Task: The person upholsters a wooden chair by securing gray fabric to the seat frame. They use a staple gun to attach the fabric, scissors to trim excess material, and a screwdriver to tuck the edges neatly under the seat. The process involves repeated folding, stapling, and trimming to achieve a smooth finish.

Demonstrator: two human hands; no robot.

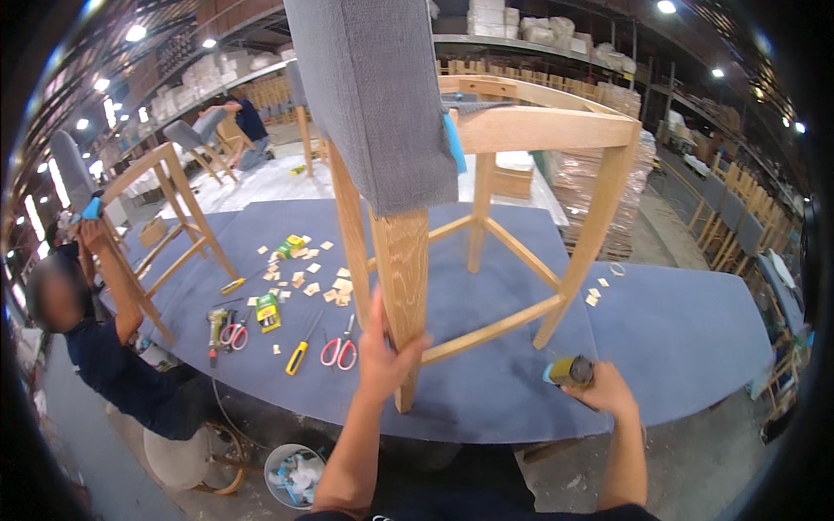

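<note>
I had my left hand (382, 352) wrapped tight round the chair leg (401, 286), chair standing on the blue table (678, 339); right hand (604, 391) clutched a yellow tool (569, 372). Best to brace that leg firmly, I judged.

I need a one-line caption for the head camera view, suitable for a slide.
Left hand grips a wooden chair leg on the blue table; right hand holds a yellow tool.

Bright overhead lamps, glare spots; fisheye warp, dark corners.
</note>
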